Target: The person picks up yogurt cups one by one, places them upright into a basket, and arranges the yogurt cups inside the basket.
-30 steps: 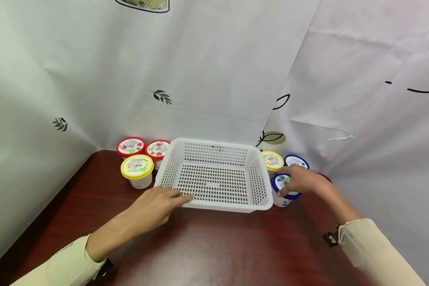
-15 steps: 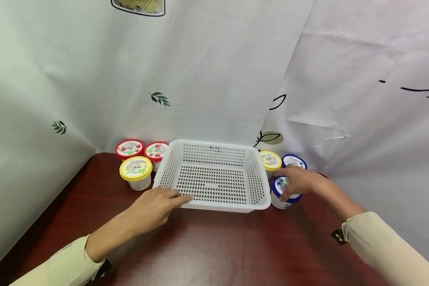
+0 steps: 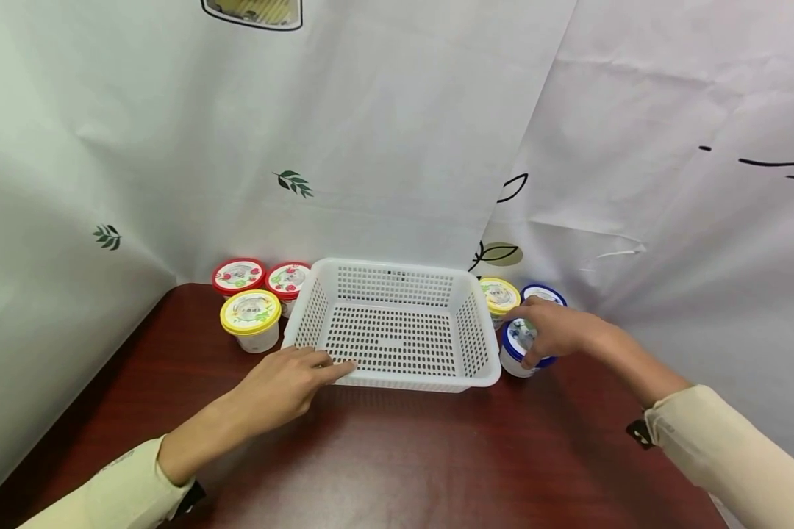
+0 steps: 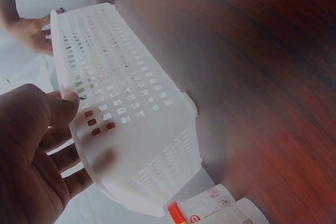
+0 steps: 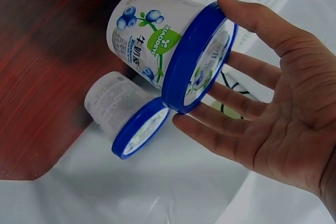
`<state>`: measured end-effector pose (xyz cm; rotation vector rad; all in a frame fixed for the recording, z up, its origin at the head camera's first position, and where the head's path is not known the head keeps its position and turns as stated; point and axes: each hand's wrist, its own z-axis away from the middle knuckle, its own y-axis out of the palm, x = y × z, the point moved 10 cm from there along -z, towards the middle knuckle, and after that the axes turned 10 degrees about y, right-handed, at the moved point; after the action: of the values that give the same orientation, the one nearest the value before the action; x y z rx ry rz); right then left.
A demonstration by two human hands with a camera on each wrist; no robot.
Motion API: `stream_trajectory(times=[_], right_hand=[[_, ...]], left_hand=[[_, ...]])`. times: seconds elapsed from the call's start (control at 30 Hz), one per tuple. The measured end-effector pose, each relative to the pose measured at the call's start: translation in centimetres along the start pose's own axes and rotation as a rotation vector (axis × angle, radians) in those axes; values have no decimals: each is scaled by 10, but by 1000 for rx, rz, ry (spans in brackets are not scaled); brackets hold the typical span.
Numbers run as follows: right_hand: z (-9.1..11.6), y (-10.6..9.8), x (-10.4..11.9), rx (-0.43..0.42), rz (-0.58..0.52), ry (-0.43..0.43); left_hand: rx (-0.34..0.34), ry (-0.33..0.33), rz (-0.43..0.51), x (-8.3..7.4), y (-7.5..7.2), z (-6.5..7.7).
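Observation:
A white perforated plastic basket (image 3: 392, 342) stands on the table with nothing in it. My left hand (image 3: 294, 380) holds its near left rim, the thumb outside the wall (image 4: 134, 153) and the fingers over the inner side. At the basket's right, my right hand (image 3: 556, 328) grips a blue-lidded tub (image 3: 519, 336) printed with blueberries. The right wrist view has thumb and fingertips around the rim of its lid (image 5: 181, 59). Behind it is a second blue-lidded tub (image 3: 544, 294), partly hidden by the hand. A yellow-lidded tub (image 3: 500, 295) stands against the basket's right side.
Left of the basket, two red-lidded tubs (image 3: 239, 275) and a yellow-lidded tub (image 3: 251, 312) stand close together. A pale printed cloth (image 3: 397, 147) hangs behind and at both sides. The dark red-brown table (image 3: 397, 455) extends in front.
My right hand's fingers have settled around the blue lid, and that tub sits slightly higher in the head view than half a second ago. The left hand and basket have stayed put.

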<state>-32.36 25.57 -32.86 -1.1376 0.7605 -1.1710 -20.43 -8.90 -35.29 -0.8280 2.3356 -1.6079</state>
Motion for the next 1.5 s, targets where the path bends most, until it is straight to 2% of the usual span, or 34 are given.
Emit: stream_trajectory(times=[0.2,0.5,0.7,1.1,1.5], right_hand=[[6,-8,0,15,1,-38],[13,-15,3,40,12,-90],[18,-16,0,74,29,-80],[30,-26,5,75,32,-93],[40,-37,7,73,27,-90]], left_hand=[[-19,8,-9,-1,0,0],[-4,-3,-17,-2,1,2],[6,-2,-17,-2,3,1],[47,8,-39,-3,5,-1],[57,2,-39,-5,6,-1]])
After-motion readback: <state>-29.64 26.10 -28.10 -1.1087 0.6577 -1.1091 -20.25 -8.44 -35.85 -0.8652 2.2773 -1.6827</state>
